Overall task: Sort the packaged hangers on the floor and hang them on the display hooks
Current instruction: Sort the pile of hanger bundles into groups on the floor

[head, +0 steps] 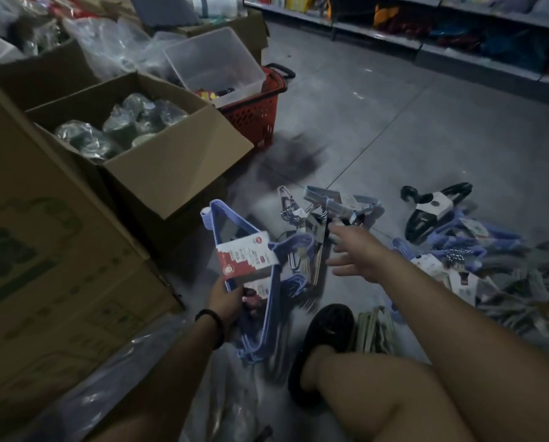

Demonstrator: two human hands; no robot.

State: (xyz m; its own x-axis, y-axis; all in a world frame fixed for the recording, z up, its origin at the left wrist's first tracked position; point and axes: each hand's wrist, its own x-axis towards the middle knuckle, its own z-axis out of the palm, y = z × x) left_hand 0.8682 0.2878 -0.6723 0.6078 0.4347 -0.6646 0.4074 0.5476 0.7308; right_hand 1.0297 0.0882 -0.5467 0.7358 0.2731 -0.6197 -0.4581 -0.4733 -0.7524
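My left hand [227, 306] grips a bundle of blue hangers [235, 247] with a red and white card label, held upright above the floor. My right hand [353, 250] reaches forward with fingers spread, holding nothing, just short of a pack of metal clip hangers [311, 224] lying on the floor. To the right lies a black hanger pack [432, 208], and beyond it a heap of blue and grey packaged hangers [477, 260]. A beige hanger pack [373, 330] sits beside my foot.
Open cardboard boxes [158, 161] of wrapped goods stand at the left. A red shopping basket [254, 113] holds a clear plastic tub [212, 59]. Store shelves [458, 43] run along the far right. My black slipper [324, 333] and leg are in the foreground. Bare grey floor lies between.
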